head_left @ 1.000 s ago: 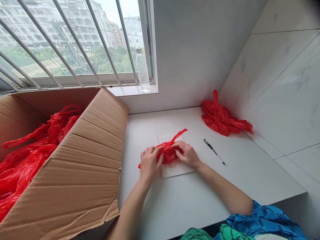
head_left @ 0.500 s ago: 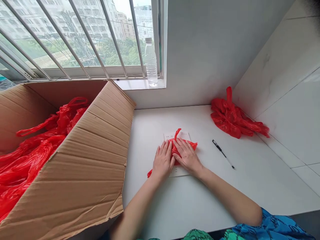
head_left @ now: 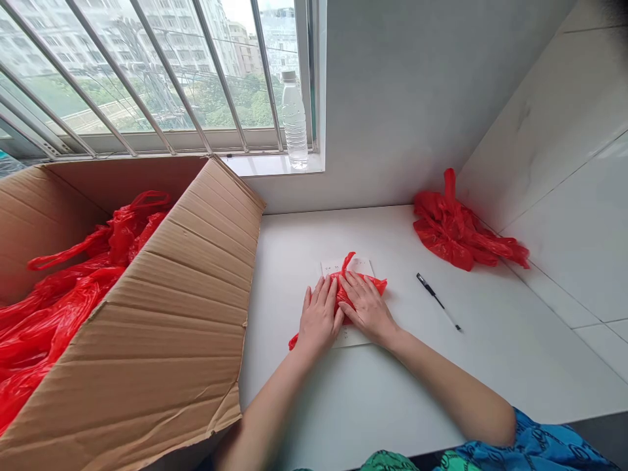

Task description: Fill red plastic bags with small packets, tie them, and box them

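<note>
Faintly, small print marks the paper (head_left: 354,337), too tiny to read. Mostly over it lies the red bag (head_left: 345,294), beneath the left hand (head_left: 320,318) and right hand (head_left: 371,314). Both are palm down, each grip unclenched, fingers extended, forearms slanting inward. The box (head_left: 181,327) overlaps the left of the bench (head_left: 373,405); a gap separates the right hand from the pen (head_left: 438,301).
</note>
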Motion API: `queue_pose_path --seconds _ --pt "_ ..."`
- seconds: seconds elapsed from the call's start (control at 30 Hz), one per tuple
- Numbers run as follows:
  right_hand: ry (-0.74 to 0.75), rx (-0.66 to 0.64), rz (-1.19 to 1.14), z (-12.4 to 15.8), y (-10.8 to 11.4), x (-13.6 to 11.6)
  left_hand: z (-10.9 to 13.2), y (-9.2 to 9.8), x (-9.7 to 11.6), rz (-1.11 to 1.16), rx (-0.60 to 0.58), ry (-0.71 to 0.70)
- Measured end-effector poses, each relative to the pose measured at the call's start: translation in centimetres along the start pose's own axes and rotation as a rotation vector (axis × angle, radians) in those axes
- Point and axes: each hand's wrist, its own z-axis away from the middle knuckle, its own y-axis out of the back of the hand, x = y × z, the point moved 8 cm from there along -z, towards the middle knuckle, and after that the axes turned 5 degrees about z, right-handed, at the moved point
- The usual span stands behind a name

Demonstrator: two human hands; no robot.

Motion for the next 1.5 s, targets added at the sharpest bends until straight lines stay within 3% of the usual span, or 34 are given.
queue_pose_path --seconds 0.67,1.5 --pt "-0.002 0.000 -0.009 0.00 -0.13 0.08 -0.10 -0.28 -0.27 0.083 -0.051 0.028" --pt "-0.004 0.004 -0.010 0.05 -0.16 0.08 -0.05 -0.30 -0.31 0.092 -0.019 0.012"
